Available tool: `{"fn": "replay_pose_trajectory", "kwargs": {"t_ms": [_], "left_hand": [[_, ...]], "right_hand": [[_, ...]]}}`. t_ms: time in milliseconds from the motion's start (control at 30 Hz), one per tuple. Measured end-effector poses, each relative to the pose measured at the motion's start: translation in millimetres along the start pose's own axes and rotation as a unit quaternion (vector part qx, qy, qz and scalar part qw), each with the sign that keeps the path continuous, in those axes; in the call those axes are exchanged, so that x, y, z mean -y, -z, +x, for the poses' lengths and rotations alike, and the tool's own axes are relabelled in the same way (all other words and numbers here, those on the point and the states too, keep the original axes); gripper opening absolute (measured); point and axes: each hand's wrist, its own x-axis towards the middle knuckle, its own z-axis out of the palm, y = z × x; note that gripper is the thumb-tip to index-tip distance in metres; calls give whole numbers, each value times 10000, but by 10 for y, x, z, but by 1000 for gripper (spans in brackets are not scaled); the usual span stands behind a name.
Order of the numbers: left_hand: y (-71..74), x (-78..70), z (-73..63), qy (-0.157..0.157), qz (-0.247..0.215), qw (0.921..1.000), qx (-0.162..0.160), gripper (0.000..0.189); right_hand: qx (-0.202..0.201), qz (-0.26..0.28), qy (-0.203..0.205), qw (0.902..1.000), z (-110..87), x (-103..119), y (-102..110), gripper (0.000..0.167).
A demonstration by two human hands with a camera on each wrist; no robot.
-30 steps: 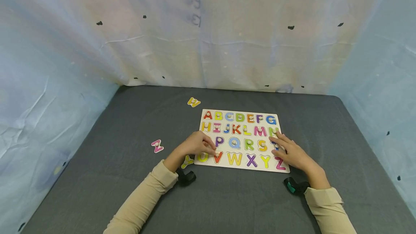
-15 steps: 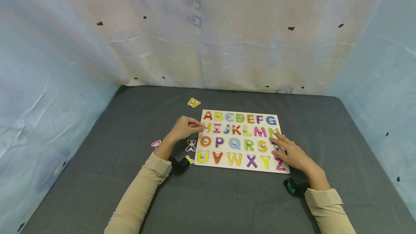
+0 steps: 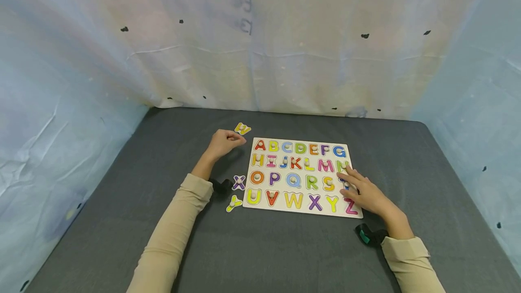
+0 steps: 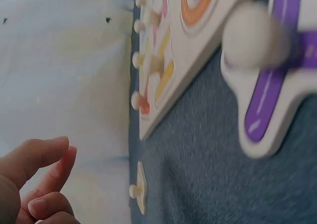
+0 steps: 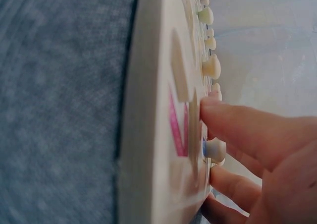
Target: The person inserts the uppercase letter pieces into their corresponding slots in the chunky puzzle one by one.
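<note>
The wooden alphabet puzzle board [image 3: 303, 177] has knobbed letter pieces in its upper rows and in the U and V spots; the W, X, Y and Z spots show no knobs. Past its top left corner, my left hand [image 3: 224, 143] is beside the yellow W piece [image 3: 243, 128]. In the left wrist view that hand's thumb and forefinger [image 4: 37, 157] come close together with nothing between them. My right hand [image 3: 364, 191] rests on the board's right edge, fingers spread. The right wrist view shows its fingertips touching the board around a knob [image 5: 215, 149].
Left of the board lie a purple X piece [image 3: 239, 182] and a yellow-green Y piece [image 3: 234, 203]. A dark grey cloth [image 3: 285, 257] covers the table. Pale hanging sheets [image 3: 301, 49] enclose the back and sides.
My left hand has moved from the V spot, up along the board's left edge, to the W piece, uncovering the X piece. The pink Z piece is now hidden behind the left arm. My right hand stays put.
</note>
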Motion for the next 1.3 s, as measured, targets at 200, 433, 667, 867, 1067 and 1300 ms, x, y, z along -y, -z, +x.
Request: {"fn": "replay_pose_trajectory", "kwargs": {"t_ms": [200, 433, 667, 867, 1067, 1300], "left_hand": [[6, 77, 204, 131, 30, 9993, -352, 25], [-10, 140, 388, 496, 44, 9974, -527, 25], [-53, 239, 545, 841, 74, 9948, -573, 30], [-55, 325, 649, 958, 187, 9937, -558, 31], [-63, 322, 696, 915, 423, 9943, -347, 38], [-79, 308, 703, 994, 635, 9929, -170, 39]], "right_hand": [[-10, 20, -25, 10000, 4, -6, 3, 59], [-31, -35, -52, 10000, 9, -10, -11, 59], [-146, 102, 16, 9998, -5, -32, -20, 60], [-249, 117, 118, 9996, -16, -41, -34, 59], [-38, 1, -55, 10000, -4, 6, -5, 59], [-38, -16, -58, 10000, 4, -5, -7, 59]]}}
